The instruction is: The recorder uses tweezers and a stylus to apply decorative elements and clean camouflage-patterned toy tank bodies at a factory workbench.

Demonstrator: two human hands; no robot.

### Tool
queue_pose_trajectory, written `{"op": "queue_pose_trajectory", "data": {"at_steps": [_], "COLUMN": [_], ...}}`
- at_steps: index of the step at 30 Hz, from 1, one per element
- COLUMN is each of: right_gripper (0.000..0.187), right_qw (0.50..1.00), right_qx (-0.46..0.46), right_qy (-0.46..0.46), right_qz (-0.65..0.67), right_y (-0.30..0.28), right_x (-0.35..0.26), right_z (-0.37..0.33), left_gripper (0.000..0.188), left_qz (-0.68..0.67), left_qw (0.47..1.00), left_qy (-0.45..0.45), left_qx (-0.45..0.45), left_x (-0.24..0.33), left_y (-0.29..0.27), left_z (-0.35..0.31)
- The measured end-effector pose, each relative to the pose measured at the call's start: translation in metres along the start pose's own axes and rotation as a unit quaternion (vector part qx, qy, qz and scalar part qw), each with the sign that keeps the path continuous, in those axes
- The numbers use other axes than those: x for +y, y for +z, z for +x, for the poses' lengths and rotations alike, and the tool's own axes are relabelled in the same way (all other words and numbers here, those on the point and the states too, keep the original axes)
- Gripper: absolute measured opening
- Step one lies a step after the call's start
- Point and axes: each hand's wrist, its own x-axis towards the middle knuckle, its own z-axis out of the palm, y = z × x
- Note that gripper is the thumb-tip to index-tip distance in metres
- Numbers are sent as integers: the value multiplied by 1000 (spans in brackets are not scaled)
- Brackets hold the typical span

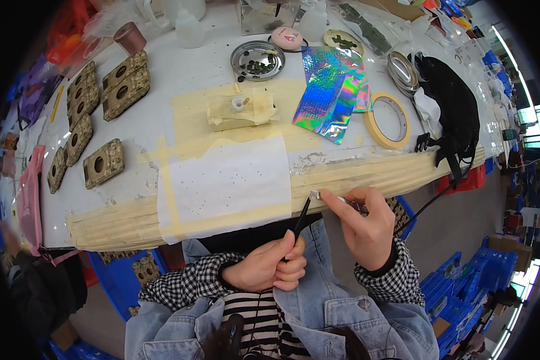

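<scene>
- Two hands work just off the tabletop's near edge.
- My left hand [269, 265] grips black tweezers [302, 219], tips up.
- My right hand [362, 225] pinches a small silvery piece [315, 194] at the tweezer tips.
- White paper sheet [231, 177] lies taped at that edge.
</scene>
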Motion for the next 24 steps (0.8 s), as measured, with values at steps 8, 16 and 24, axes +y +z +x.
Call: {"op": "queue_pose_trajectory", "data": {"at_steps": [8,16,24], "right_gripper": [50,50,50], "right_qw": [999,999,1000], "right_qx": [19,23,12], "right_qy": [20,39,20], "right_qz": [31,-3,-10], "right_y": [-2,5,7], "right_x": [0,2,1], "right_z": [-4,-3,-4], "left_gripper": [39,42,46], "left_qz": [14,14,-29], "left_qw": [995,994,997], "left_qy": [86,109,67], "left_qx": [40,21,10], "left_x": [-1,-3,-1], "left_y": [5,-2,-6], "left_z": [3,6,4]}}
